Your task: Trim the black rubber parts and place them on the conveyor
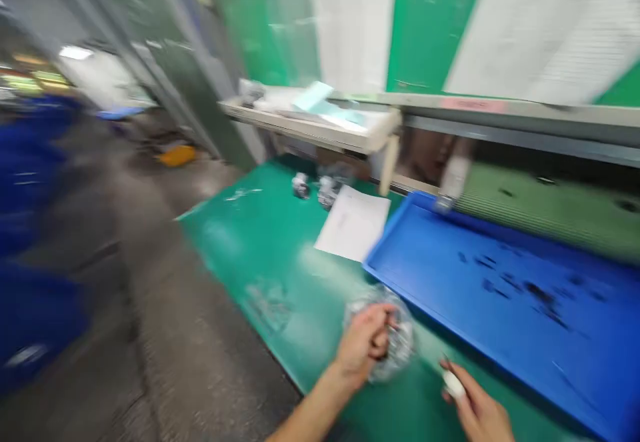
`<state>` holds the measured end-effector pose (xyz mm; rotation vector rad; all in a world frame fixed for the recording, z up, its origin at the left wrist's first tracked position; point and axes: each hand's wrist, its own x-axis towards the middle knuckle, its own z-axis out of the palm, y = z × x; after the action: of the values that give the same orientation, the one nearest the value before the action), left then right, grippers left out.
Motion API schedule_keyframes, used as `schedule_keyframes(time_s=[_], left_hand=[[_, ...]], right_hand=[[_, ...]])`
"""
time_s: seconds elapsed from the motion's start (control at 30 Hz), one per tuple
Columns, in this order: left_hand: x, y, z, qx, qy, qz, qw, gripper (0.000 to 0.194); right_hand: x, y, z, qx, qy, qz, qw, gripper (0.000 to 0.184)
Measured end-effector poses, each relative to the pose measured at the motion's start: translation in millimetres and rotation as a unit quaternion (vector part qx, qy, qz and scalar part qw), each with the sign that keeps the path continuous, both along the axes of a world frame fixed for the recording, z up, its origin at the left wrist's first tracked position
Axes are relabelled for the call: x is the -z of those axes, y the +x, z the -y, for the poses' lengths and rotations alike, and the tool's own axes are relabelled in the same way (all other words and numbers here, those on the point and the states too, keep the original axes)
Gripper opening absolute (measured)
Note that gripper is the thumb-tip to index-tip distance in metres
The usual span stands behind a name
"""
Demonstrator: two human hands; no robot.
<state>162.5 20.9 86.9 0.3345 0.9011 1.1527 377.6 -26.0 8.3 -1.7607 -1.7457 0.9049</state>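
My left hand [364, 343] is closed, its fingers curled over a crumpled clear plastic bag [403, 342] on the green tabletop. A small dark bit shows at its fingers, too blurred to name. To the right, my right hand [480, 402] pinches a small tool with a white, rounded handle [454, 385] and a thin dark tip. It is beside the near edge of a blue tray [425, 289]. Small dark pieces [543, 295] lie scattered in that tray.
A white paper sheet [353, 224] lies left of the tray, near two small wrapped bundles [301, 186]. Above them a shelf [345, 137] holds papers. A green ribbed surface [545, 209] borders the tray's far side. Blue bins [30, 195] stand across the floor at left.
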Motion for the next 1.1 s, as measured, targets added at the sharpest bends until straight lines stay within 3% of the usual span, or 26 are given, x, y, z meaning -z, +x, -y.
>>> schedule_keyframes(time_s=[0.13, 0.3, 0.47, 0.77, 0.97, 1.1], left_hand=[[2.3, -18, -5, 0.056, 0.0, -0.009, 0.998, 0.032], [0.1, -7, 8, 0.117, -0.001, -0.013, 0.993, 0.025], [-3.1, 4, 18, 0.142, 0.01, -0.014, 0.99, 0.031], [-9.0, 8, 32, 0.179, 0.064, -0.001, 0.982, 0.024], [-9.9, 14, 29, 0.185, 0.061, -0.013, 0.981, 0.026], [-12.5, 19, 29, 0.201, 0.04, -0.034, 0.978, 0.029]], right_hand=[[-14.8, -3, 28, 0.053, -0.041, -0.033, 0.997, 0.046], [-21.0, -10, 56, 0.094, -0.053, -0.016, 0.994, 0.044], [-16.3, -9, 80, 0.113, -0.08, 0.003, 0.99, 0.044], [-20.8, -15, 89, 0.115, -0.099, -0.024, 0.988, 0.044], [-21.6, -16, 88, 0.124, -0.086, -0.023, 0.988, 0.042], [-42.5, -6, 97, 0.145, -0.057, -0.029, 0.987, 0.04]])
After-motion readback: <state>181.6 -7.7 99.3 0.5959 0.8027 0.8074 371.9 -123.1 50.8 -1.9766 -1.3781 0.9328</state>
